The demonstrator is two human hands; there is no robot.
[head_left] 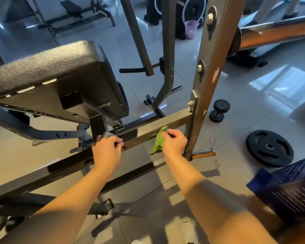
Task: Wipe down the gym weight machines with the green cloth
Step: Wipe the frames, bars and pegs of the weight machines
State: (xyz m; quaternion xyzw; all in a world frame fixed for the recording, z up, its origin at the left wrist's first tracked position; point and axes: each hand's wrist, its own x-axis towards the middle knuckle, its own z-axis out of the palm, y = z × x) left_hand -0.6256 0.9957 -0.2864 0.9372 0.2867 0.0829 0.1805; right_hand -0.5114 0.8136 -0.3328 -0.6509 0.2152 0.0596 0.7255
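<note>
My right hand grips the green cloth and holds it against the horizontal crossbar of the weight rack, close to the tall upright post. Part of the cloth hangs below the bar. My left hand curls over the same crossbar further left, just below the black padded bench. The bench support post stands right behind my left fingers.
A small black dumbbell and a black weight plate lie on the tiled floor to the right. A short chrome peg with a spring clip sticks out at the upright's foot. A barbell sleeve juts overhead, top right. A purple cup stands further back.
</note>
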